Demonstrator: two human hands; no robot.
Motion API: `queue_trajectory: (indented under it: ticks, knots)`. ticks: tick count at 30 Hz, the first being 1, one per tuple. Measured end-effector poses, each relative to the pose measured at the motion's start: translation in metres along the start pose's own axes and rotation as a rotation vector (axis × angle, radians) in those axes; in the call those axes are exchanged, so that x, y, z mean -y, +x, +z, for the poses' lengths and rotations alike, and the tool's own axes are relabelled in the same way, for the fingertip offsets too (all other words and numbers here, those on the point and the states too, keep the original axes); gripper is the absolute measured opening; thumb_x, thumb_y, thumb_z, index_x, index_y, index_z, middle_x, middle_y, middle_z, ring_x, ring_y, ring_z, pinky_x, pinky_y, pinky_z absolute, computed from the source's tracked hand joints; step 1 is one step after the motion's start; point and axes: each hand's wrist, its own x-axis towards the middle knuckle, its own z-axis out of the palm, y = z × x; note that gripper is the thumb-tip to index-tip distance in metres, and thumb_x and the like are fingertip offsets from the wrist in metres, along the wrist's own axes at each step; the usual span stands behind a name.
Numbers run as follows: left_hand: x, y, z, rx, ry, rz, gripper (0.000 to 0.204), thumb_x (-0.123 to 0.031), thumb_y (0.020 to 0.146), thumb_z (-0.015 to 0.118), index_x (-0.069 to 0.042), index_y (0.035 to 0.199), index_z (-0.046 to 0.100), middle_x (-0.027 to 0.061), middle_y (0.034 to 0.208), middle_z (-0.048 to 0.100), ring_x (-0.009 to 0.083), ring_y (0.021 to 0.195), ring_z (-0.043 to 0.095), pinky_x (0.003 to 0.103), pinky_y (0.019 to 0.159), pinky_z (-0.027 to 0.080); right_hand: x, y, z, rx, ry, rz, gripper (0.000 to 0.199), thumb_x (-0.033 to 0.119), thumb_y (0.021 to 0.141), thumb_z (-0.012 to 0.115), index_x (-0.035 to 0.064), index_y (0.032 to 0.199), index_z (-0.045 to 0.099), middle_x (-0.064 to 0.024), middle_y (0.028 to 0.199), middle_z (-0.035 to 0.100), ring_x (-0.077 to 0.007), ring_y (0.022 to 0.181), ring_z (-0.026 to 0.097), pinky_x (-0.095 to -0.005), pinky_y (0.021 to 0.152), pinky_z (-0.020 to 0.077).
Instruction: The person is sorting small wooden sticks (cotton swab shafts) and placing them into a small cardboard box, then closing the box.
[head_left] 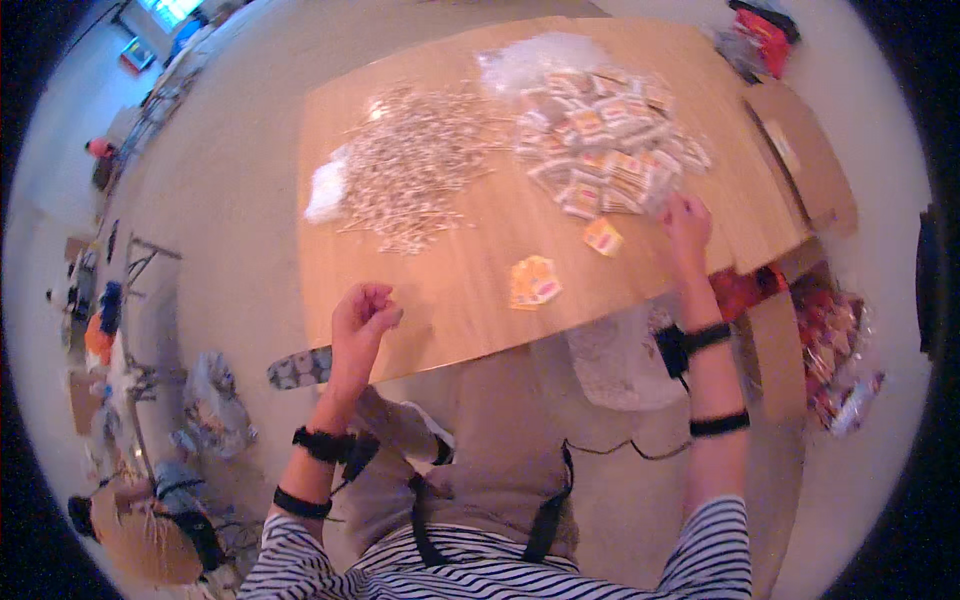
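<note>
My left hand point(365, 318) hovers over the near left edge of the table, fingers curled toward the thumb; whatever they may hold is too small to make out. At the right, my right hand point(688, 228) is closed at the near edge of a heap of small clear packets point(610, 130) with orange and white printing. Its fingertips are blurred against the packets. A small stack of orange and white cards point(534, 281) lies between my hands, with another card point(603, 237) nearer the right hand. Farther left spreads a heap of short, pale sticks point(415, 150).
Clear plastic bags point(545, 60) lie behind the packets, and a white bundle point(326, 190) sits left of the sticks. A patterned dark object point(300, 369) juts from the table's left corner. Cardboard boxes point(800, 150) stand at the right; a translucent bag point(625, 360) hangs below the front edge.
</note>
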Motion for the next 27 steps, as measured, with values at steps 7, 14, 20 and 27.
queue_trajectory:
  ticks: [7,14,20,27]
  knots:
    - [0.007,0.08,-0.088,-0.235,0.681,0.197,0.035,-0.003,0.078,0.07,-0.002,0.111,0.061,0.0144,0.107,0.067,0.0229,0.095,0.065,0.034,0.08,0.052,-0.02,-0.139,-0.012,0.263,-0.386,-0.211,0.025,0.023,0.091,0.061,0.0001,0.082,0.06,-0.0158,0.075,0.061,-0.031,0.068,0.057,-0.0437,0.065,0.0446]
    - [0.004,0.151,-0.11,-0.231,1.126,0.447,0.043,-0.004,0.079,0.068,-0.003,0.12,0.059,0.0194,0.117,0.064,0.038,0.11,0.059,0.045,0.094,0.048,-0.018,-0.156,-0.001,0.239,-0.564,-0.244,0.02,0.019,0.092,0.059,0.0026,0.08,0.061,-0.0171,0.077,0.063,-0.036,0.069,0.061,-0.0441,0.063,0.0468]
    - [0.025,0.201,-0.105,-0.164,1.148,0.562,0.03,0.003,0.075,0.06,-0.004,0.103,0.061,0.0175,0.097,0.066,0.0374,0.098,0.06,0.046,0.08,0.05,-0.024,-0.156,0.002,0.191,-0.463,-0.242,0.02,0.019,0.092,0.058,0.0031,0.08,0.06,-0.0165,0.076,0.063,-0.0332,0.066,0.059,-0.043,0.062,0.0457]
    - [0.038,0.223,-0.11,-0.233,0.908,0.457,0.013,0.001,0.075,0.063,-0.004,0.087,0.063,0.0166,0.082,0.066,0.0345,0.08,0.064,0.044,0.068,0.05,-0.014,-0.158,0.005,0.154,-0.538,-0.29,0.021,0.019,0.092,0.06,0.0031,0.078,0.058,-0.0163,0.072,0.061,-0.0337,0.064,0.058,-0.0431,0.061,0.0449]
